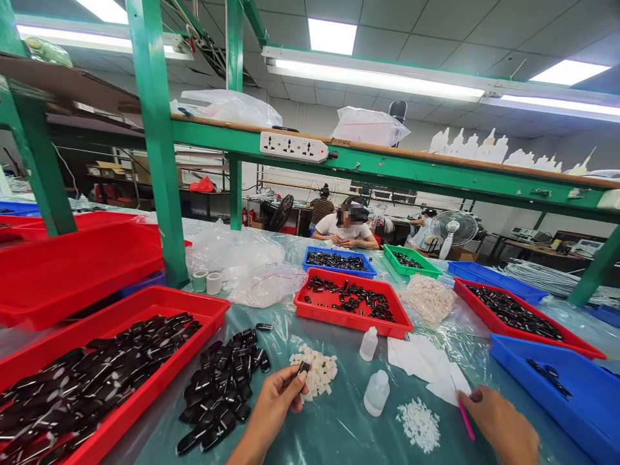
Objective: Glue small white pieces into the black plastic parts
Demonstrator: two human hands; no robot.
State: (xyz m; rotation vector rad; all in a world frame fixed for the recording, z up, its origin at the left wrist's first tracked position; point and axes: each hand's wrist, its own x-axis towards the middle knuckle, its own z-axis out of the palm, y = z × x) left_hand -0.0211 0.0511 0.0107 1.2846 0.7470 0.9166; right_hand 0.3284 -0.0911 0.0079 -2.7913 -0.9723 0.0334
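Note:
My left hand (pixel 277 402) pinches a small glossy black plastic part (pixel 303 367) between thumb and fingers. It hovers at the edge of a heap of cream-white small pieces (pixel 320 374). To its left, a pile of black plastic parts (pixel 227 381) lies on the green table covering. At the right, my right hand (pixel 498 420) is closed on a slim pink tool (pixel 466 418), whose exact kind I cannot make out. White paper sheets (pixel 426 361) lie just beyond that hand. A heap of tiny white bits (pixel 419 425) and two plastic bottles (pixel 376 392) are between my hands.
Red trays (pixel 159 387) of black parts stand left, and another red tray (pixel 300 310) stands ahead. A blue tray (pixel 533 394) borders my right hand. A green shelf frame (pixel 165 194) rises over the table. Across it sits a person (pixel 346 226), hands on the table.

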